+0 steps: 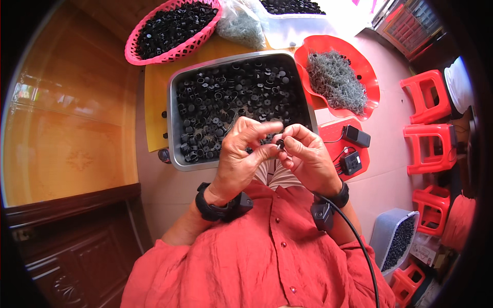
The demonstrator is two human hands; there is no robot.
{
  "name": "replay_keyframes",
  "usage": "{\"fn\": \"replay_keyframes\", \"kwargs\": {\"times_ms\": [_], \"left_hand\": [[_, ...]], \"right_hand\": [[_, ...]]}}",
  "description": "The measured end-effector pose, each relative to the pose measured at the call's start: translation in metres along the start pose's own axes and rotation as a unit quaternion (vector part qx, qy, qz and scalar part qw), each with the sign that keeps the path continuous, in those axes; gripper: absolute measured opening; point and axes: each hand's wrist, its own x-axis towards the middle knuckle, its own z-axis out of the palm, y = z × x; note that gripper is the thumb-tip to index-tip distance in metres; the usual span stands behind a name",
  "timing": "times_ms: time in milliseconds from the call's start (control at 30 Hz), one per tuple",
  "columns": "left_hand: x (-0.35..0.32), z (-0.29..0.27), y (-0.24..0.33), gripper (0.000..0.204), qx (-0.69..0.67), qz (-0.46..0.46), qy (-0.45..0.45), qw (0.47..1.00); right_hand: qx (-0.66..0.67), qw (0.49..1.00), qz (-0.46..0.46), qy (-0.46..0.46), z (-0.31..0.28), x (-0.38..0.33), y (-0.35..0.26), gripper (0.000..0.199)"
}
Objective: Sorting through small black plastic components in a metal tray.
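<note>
In front of my chest, both hands meet over a small black round part (280,144). My right hand (309,157) pinches it between thumb and fingers. My left hand (241,154) reaches in from the other side, its index finger stretched over the top and its thumb tip at the part. A small pale bit shows at that thumb tip; what the left fingers hold is mostly hidden. Just beyond the hands lies a metal tray (173,123) of loose black round caps and rings (231,92).
A pink basket (131,50) of black pieces stands at the back left, beside a clear bag (244,28). Right of the tray, a wavy red bowl (371,82) holds thin grey pieces (336,82). Black boxes (351,162) rest on a red stool (336,150); more red stools (431,149) stand right.
</note>
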Motion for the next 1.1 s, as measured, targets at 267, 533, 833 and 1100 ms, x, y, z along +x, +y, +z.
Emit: {"fn": "replay_keyframes", "kwargs": {"times_ms": [267, 533, 833, 1100], "left_hand": [[0.002, -0.058, -0.016, 0.025, 0.12, -0.177, 0.093, 0.973], [0.001, -0.045, -0.03, 0.018, 0.45, -0.163, 0.055, 0.876], [0.004, -0.035, -0.032, 0.017, 0.504, -0.177, 0.039, 0.845], [0.006, -0.03, -0.016, 0.015, -0.102, -0.262, 0.021, 0.959]], "right_hand": [[-0.021, 0.992, -0.108, 0.061, -0.005, -0.001, -0.017, 0.01], [-0.08, 0.993, -0.075, 0.039, -0.001, -0.005, -0.012, 0.013], [-0.119, 0.987, -0.104, 0.041, -0.004, -0.007, -0.014, 0.016], [-0.173, 0.977, -0.112, 0.056, 0.001, -0.007, -0.007, 0.018]]}}
